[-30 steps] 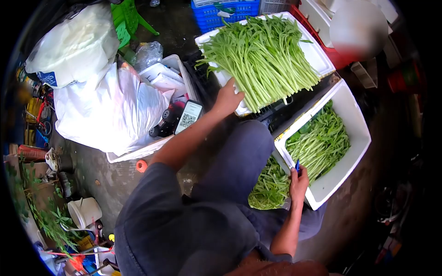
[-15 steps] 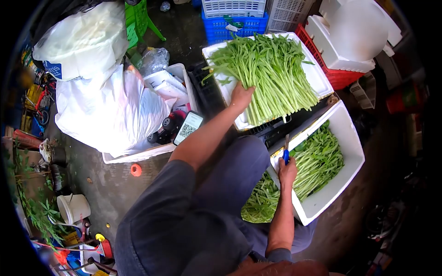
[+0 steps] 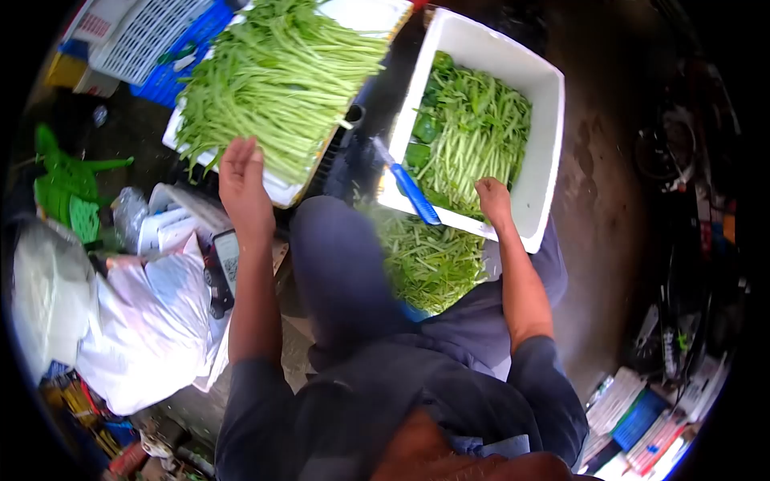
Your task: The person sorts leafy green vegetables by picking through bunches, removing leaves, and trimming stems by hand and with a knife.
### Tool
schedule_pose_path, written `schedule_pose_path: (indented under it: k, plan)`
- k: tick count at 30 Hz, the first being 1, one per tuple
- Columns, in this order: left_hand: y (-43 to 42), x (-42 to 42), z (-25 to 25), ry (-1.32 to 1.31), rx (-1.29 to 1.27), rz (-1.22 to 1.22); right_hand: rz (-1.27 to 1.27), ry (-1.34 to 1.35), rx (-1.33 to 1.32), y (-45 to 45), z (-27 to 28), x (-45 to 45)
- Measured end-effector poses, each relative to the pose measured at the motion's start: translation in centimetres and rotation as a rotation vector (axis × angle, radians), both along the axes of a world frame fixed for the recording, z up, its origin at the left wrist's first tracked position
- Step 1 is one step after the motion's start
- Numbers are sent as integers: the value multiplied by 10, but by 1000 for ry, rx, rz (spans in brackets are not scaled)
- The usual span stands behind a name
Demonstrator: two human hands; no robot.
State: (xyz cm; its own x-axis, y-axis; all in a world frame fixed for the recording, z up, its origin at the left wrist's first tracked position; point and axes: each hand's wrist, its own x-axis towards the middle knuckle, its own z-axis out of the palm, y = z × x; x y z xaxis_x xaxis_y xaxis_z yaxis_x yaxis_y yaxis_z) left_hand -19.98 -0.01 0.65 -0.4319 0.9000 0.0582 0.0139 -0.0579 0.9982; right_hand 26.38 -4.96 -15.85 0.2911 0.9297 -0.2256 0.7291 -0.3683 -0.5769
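Observation:
Long-stemmed leafy greens, apparently water spinach (image 3: pixel 297 96), lie in a layer on a white foam tray (image 3: pixel 373 12). My left hand (image 3: pixel 245 184) is at the tray's near left corner, fingers stretched out beside the leaves and nothing visible in them. Over the stem ends of more greens (image 3: pixel 473 132) in a white foam box (image 3: pixel 547 104), my right hand (image 3: pixel 494 200) has its fingers curled; what they hold, if anything, is hidden. A blue-handled knife (image 3: pixel 414 194) rests across the box's left rim, out of both hands.
Loose cut greens (image 3: pixel 433 260) lie below the box, between my legs. White plastic bags (image 3: pixel 144 321) and a phone (image 3: pixel 228 260) are at the left. A green plastic chair (image 3: pixel 68 180) and a blue crate (image 3: pixel 164 84) stand farther back.
My right hand has let go of the knife, now on the box rim, and moved over the box's greens. My left hand has come off the stems on the tray. The view has turned.

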Motion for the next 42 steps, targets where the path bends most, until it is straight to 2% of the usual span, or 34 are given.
schedule_pose_path:
  k: [2, 3, 5, 7, 9, 11, 13, 15, 17, 18, 22, 26, 30, 33, 36, 37, 38, 42]
  plan:
    - [-10, 51, 30, -51, -6, -259, 15, -37, -22, 7, -26, 28]
    - [-16, 76, 50, -68, -95, -422, 31, -50, -32, 14, -41, 39]
    - [-14, 118, 42, -156, -48, -635, 44, -29, -104, 30, -70, 50]
    - [-11, 151, 42, -180, -170, -776, 13, 57, -118, 47, -97, 51]
    - [-15, 167, 31, 95, -214, -955, 2, -26, -151, 67, -114, 48]
    - [-20, 171, 15, 162, -279, -1087, -73, -55, -209, 83, -128, 37]
    - [-17, 171, -5, 212, -352, -1069, -210, -30, -291, 99, -135, 20]
    - [-13, 171, -20, 276, -363, -1011, -199, -99, -399, 115, -128, 8]
    - [-5, 175, -16, 162, -406, -984, -288, -134, -400, 128, -112, -17]
    - [-2, 178, -13, 101, -427, -971, -285, -93, -482, 136, -88, -32]
    - [2, 178, -8, 144, -420, -1030, -331, -265, -529, 143, -98, -57]
    - [5, 175, -9, 112, -424, -1003, -266, -321, -517, 146, -109, -60]
    - [5, 170, -10, 91, -431, -1004, -387, -147, -481, 141, -122, -24]
    - [3, 166, -17, 104, -407, -969, -258, -76, -388, 130, -117, 20]
    - [2, 165, -18, 67, -389, -981, -384, 430, -222, 113, -105, 63]
    - [2, 164, -18, 76, -393, -980, -423, 600, -163, 108, -90, 64]
    - [2, 165, -18, 84, -395, -981, -471, 768, -280, 105, -69, 74]
    - [2, 167, -26, 68, -391, -983, -539, 1087, -180, 69, 33, 67]
